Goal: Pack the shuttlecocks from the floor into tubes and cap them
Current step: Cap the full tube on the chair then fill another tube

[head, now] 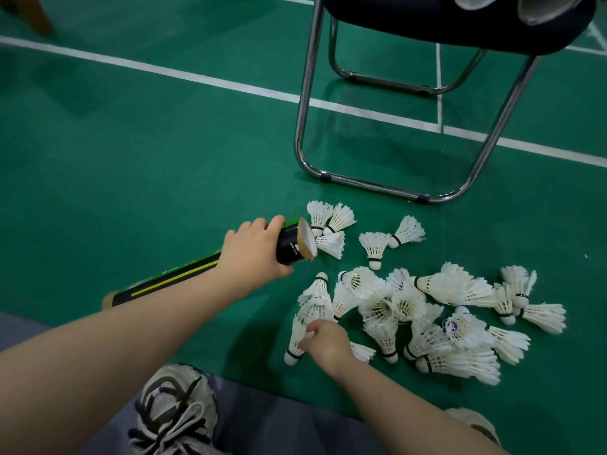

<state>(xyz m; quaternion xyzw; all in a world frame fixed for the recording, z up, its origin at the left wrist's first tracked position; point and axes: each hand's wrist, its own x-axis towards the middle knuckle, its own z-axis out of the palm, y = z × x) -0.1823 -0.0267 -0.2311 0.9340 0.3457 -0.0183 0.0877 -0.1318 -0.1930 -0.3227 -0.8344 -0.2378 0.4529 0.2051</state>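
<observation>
Nearest, a laced sneaker [174, 408] on the green floor [147, 178]. Pinching one shuttlecock [294, 343] by its feathers with the right hand [323, 344] at the pile's [427, 320] near edge. Farther out, gripping the black tube [290, 244] in the left hand [253, 251], open mouth against a small cluster [330, 229]; beyond, chair legs [377, 184].

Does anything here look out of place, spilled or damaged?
The shuttlecocks lie spilled in a loose heap on the floor by the chair, pointing every way. The tube in the left hand is uncapped. The right hand pinches one shuttlecock. No clear damage shows.
</observation>
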